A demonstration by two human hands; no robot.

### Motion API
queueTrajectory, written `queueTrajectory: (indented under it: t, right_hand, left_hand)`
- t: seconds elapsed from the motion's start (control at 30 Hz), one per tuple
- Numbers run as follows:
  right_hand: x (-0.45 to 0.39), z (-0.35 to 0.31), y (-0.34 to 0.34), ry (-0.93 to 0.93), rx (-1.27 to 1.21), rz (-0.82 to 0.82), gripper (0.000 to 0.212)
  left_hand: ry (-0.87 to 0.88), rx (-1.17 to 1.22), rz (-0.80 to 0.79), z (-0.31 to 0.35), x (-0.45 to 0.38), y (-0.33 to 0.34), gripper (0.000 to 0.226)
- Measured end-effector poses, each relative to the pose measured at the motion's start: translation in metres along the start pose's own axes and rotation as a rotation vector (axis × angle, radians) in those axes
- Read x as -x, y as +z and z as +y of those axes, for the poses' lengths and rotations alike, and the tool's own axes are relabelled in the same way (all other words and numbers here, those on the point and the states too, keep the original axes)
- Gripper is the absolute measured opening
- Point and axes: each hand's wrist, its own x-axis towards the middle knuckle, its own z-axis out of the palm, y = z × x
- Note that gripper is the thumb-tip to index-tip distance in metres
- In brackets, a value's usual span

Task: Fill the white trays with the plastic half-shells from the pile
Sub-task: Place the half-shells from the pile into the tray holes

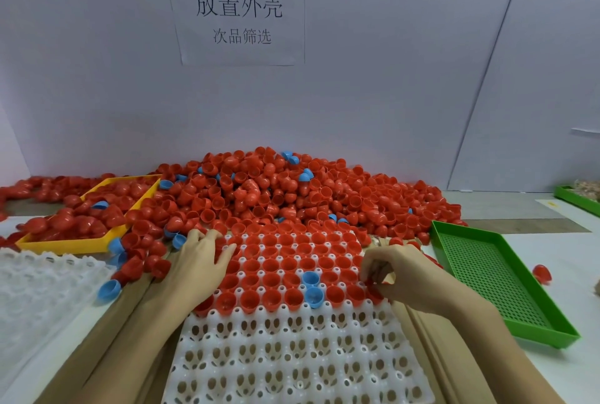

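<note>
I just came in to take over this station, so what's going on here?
A person is filling the white tray with red half-shells from the pile. The far rows are filled, with two blue shells among the red; the near rows are still bare. The right hand pinches a red shell at the filled edge, while the left hand rests open on shells at the tray's left side.

The left hand lies palm-down, fingers loosely spread and reaching forward; the right hand curls inward, fingertips pinched together (both forearms bare).
</note>
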Motion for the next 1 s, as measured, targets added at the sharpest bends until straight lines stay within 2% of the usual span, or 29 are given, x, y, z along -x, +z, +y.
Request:
queueTrajectory:
  t: [0.17, 0.3, 0.33, 0.43, 0.6, 0.67, 0.73, 0.8, 0.9, 1.0]
  right_hand:
    - [-0.004, 0.005, -0.018, -0.019, -0.066, -0.082, 0.025]
    - [-0.016, 0.007, -0.03, -0.057, -0.195, 0.021, 0.004]
    - [-0.021, 0.01, -0.032, -0.053, -0.255, 0.067, 0.006]
    - [-0.041, 0.023, -0.026, 0.017, -0.395, 0.279, 0.014]
    - [-0.058, 0.043, 0.01, 0.13, -0.434, 0.943, 0.013]
    - [-0.059, 0.049, 0.018, 0.164, -0.384, 1.013, 0.012]
    - [-0.06, 0.056, 0.021, 0.179, -0.297, 0.996, 0.017]
    - [-0.063, 0.062, 0.023, 0.161, -0.173, 0.928, 0.031]
    - [-0.071, 0.072, 0.029, 0.164, 0.005, 0.62, 0.059]
    - [-0.082, 0.08, 0.033, 0.282, 0.201, 0.327, 0.068]
  left_hand:
    - [-0.011, 0.046, -0.014, -0.004, -0.004, -0.001, 0.05]
    - [-0.009, 0.058, -0.011, -0.006, -0.006, 0.0, 0.05]
    - [-0.007, 0.06, -0.012, -0.007, -0.006, 0.0, 0.049]
    - [0.002, 0.065, -0.009, -0.01, -0.009, 0.001, 0.048]
    - [0.005, 0.08, -0.001, -0.013, -0.011, 0.003, 0.05]
    - [0.005, 0.079, 0.004, -0.013, -0.012, 0.005, 0.052]
    - [-0.003, 0.078, -0.007, -0.012, -0.012, 0.008, 0.054]
    - [-0.01, 0.084, -0.008, -0.012, -0.013, 0.01, 0.056]
    - [-0.016, 0.095, -0.006, -0.015, -0.016, 0.01, 0.058]
    - [-0.021, 0.092, 0.012, -0.019, -0.017, 0.009, 0.061]
